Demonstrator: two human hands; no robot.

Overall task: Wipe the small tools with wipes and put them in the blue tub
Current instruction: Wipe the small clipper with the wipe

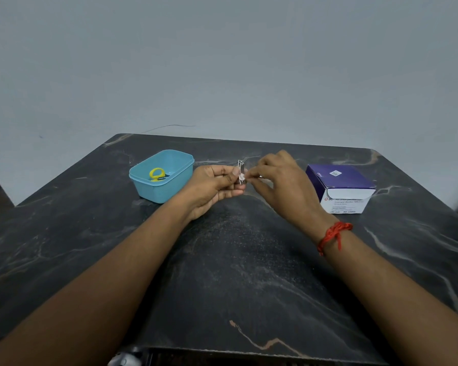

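Behind everything you have a plain grey wall point(222, 62). In front of it is the dark desk point(236, 260), with a marble pattern of pale veins.

On the right side of the desk stands a box point(340, 186), purple on top and white on the front. On the white front you can read the letters "BD" next to a red round logo. The lines of print under it are too blurred to read, and so is the small white label on the top.

On the left side stands the blue tub point(164, 191), with no lid on it. Inside it lies 1 pair of scissors point(157, 174) with yellow handles.

Your 2 hands meet above the middle of the desk, between the tub and the box. Your left hand point(212, 186) has its fingers point(232, 175) curled, and the thumb and the fingers pinch the small metal tool point(240, 170), which stands almost upright. Your right hand point(280, 180) has its fingers point(254, 173) closed in a pinch on a small white wipe point(242, 177), and the wipe touches the lower part of the tool. The tool is well apart from the tub.

On your right wrist there is a red thread point(333, 233), tied with a knot.
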